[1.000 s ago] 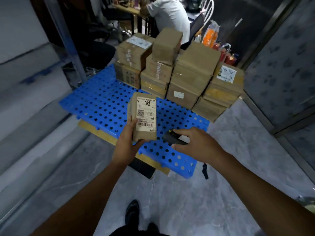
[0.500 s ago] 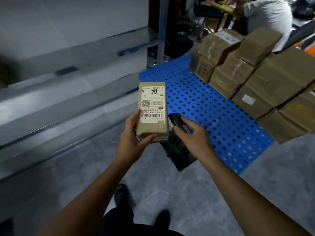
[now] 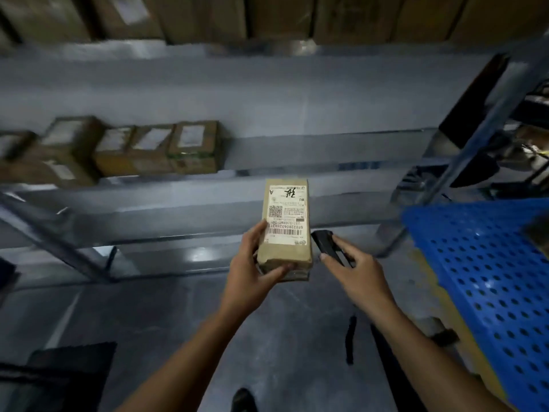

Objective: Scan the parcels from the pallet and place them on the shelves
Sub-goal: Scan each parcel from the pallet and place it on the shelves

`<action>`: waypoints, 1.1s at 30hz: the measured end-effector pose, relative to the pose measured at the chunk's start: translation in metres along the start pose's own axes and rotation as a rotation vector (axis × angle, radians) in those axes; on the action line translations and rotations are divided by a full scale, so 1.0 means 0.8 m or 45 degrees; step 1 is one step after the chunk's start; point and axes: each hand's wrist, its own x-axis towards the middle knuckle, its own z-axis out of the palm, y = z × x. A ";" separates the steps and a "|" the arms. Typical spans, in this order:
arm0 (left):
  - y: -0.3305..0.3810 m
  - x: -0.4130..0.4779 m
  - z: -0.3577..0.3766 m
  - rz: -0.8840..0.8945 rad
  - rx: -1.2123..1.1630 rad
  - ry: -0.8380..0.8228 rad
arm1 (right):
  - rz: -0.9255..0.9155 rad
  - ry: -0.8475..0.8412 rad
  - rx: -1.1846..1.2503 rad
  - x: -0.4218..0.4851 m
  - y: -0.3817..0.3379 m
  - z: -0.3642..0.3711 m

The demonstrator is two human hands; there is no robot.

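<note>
My left hand (image 3: 252,269) grips a small brown parcel (image 3: 285,227) from below, its white label with barcode and QR code facing me. Just right of it, my right hand (image 3: 353,269) holds a black handheld scanner (image 3: 328,246), its head pointing up beside the parcel's lower right edge. The grey metal shelves (image 3: 297,150) stand straight ahead, beyond both hands. The blue perforated pallet (image 3: 487,269) lies at the right edge of view.
A row of brown boxes (image 3: 142,150) sits on the middle shelf at the left, with bare shelf to their right. More boxes (image 3: 267,16) line the top shelf. A shelf post (image 3: 463,162) stands between shelves and pallet. A dark mat (image 3: 59,379) lies lower left.
The view has swung left from the pallet to face the shelves. The parcel and the scanner stay in my hands, held close together as before.
</note>
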 end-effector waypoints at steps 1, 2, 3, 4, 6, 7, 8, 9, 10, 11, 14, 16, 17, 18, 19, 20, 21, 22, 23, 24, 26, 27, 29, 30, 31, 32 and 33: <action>-0.008 0.015 -0.023 -0.012 0.016 0.017 | -0.006 -0.029 0.009 0.017 -0.014 0.022; -0.015 0.030 -0.044 -0.026 0.023 0.036 | -0.010 -0.056 0.022 0.033 -0.028 0.043; -0.020 0.044 -0.063 -0.036 0.030 0.053 | -0.012 -0.079 0.037 0.048 -0.040 0.062; -0.024 0.059 -0.080 -0.045 0.043 0.066 | -0.009 -0.103 0.051 0.062 -0.052 0.079; -0.033 0.090 -0.104 -0.069 0.068 0.086 | 0.006 -0.150 0.077 0.090 -0.070 0.106; -0.038 0.107 -0.112 -0.073 0.074 0.096 | 0.014 -0.166 0.091 0.104 -0.076 0.115; -0.044 0.124 -0.118 -0.072 0.083 0.103 | 0.022 -0.175 0.102 0.119 -0.081 0.123; -0.051 0.143 -0.121 -0.074 0.097 0.110 | 0.031 -0.178 0.104 0.135 -0.083 0.129; -0.058 0.161 -0.124 -0.082 0.111 0.117 | 0.039 -0.181 0.098 0.154 -0.085 0.134; -0.065 0.181 -0.125 -0.091 0.122 0.125 | 0.043 -0.190 0.084 0.173 -0.086 0.139; -0.093 0.245 -0.125 -0.136 0.132 0.151 | 0.034 -0.245 0.034 0.242 -0.085 0.150; -0.115 0.290 -0.122 -0.171 0.134 0.163 | 0.031 -0.264 0.035 0.290 -0.082 0.159; -0.124 0.313 -0.120 -0.180 0.158 0.177 | 0.034 -0.268 0.035 0.314 -0.082 0.164; -0.133 0.335 -0.119 -0.183 0.197 0.197 | 0.044 -0.277 0.027 0.338 -0.082 0.169; -0.141 0.355 -0.118 -0.172 0.238 0.218 | 0.058 -0.289 0.009 0.360 -0.083 0.174; -0.149 0.373 -0.115 -0.143 0.280 0.245 | 0.070 -0.305 -0.018 0.382 -0.085 0.179; -0.159 0.388 -0.111 -0.107 0.331 0.281 | 0.075 -0.323 -0.052 0.403 -0.087 0.183; -0.167 0.399 -0.107 -0.082 0.399 0.334 | 0.068 -0.343 -0.079 0.422 -0.089 0.187; -0.174 0.407 -0.101 -0.078 0.485 0.410 | 0.053 -0.362 -0.092 0.440 -0.092 0.191; -0.181 0.412 -0.095 -0.072 0.586 0.503 | 0.036 -0.378 -0.098 0.458 -0.095 0.196; -0.195 0.416 -0.083 0.025 0.846 0.619 | 0.011 -0.395 -0.107 0.488 -0.102 0.207; -0.199 0.416 -0.077 0.074 0.985 0.593 | 0.008 -0.399 -0.114 0.501 -0.105 0.212; -0.203 0.419 -0.069 0.087 1.239 0.430 | 0.009 -0.413 -0.139 0.523 -0.111 0.222; -0.204 0.424 -0.068 0.059 1.338 0.355 | 0.002 -0.423 -0.161 0.533 -0.114 0.225; -0.204 0.430 -0.070 0.026 1.401 0.314 | -0.010 -0.434 -0.188 0.539 -0.118 0.228; -0.204 0.438 -0.074 -0.002 1.435 0.304 | -0.024 -0.444 -0.207 0.544 -0.122 0.230; -0.203 0.447 -0.080 -0.024 1.462 0.305 | -0.039 -0.450 -0.217 0.549 -0.126 0.232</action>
